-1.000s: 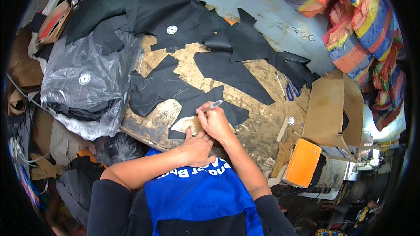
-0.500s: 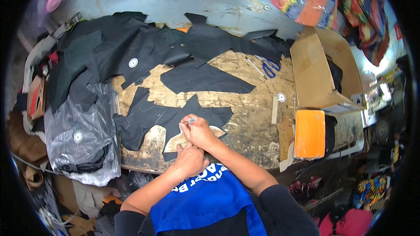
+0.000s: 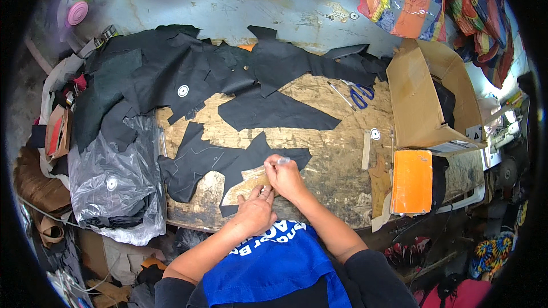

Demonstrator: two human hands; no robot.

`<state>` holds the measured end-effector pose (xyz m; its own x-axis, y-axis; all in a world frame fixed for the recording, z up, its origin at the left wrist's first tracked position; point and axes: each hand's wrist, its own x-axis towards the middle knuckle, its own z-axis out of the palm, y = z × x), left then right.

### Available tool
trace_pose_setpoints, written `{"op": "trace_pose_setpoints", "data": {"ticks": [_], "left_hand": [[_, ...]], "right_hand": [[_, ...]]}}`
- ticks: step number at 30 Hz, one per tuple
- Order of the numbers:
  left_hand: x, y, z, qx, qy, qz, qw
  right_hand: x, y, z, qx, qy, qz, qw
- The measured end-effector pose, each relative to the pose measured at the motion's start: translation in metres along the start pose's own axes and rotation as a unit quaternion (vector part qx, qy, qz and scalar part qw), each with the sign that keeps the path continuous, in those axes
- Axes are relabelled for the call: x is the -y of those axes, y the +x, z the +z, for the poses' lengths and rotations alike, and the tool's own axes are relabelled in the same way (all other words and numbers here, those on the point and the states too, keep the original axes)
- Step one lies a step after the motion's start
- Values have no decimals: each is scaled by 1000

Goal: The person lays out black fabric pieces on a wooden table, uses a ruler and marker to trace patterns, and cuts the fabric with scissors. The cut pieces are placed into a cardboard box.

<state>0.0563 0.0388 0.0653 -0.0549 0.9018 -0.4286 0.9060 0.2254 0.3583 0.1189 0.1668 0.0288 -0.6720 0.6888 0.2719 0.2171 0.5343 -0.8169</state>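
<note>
A black sheet of leather-like material (image 3: 234, 159) lies at the near edge of the worktable, with pale lines drawn on its left part. On it rests a flat tan pattern piece (image 3: 251, 179) with a curved outline. My left hand (image 3: 257, 211) presses on the pattern piece, fingers stretched out over its near part. My right hand (image 3: 284, 179) is closed round a slim, light-coloured pen (image 3: 281, 161) at the pattern's upper edge. The pen's tip is hidden by my fingers.
More black pieces (image 3: 171, 68) cover the far side of the wooden table (image 3: 337, 165). Blue-handled scissors (image 3: 359, 97) lie at the right. Beyond them stand an open cardboard box (image 3: 414, 91) and an orange box (image 3: 412, 182). A clear plastic bag (image 3: 114, 177) sits at the left.
My right hand and pen have moved right along the pattern's edge. My left hand's fingers have spread out on the pattern. The whole view has shifted slightly.
</note>
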Motion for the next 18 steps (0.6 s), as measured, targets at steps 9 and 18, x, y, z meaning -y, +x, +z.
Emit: {"op": "trace_pose_setpoints", "data": {"ticks": [9,18], "left_hand": [[7,4,0,2,-34,12,999],[29,20,-13,-18,-131,92,987]], "right_hand": [[-9,-34,-46,-16,-61,26,998],[-17,-80,-52,-89,-33,129,987]]}}
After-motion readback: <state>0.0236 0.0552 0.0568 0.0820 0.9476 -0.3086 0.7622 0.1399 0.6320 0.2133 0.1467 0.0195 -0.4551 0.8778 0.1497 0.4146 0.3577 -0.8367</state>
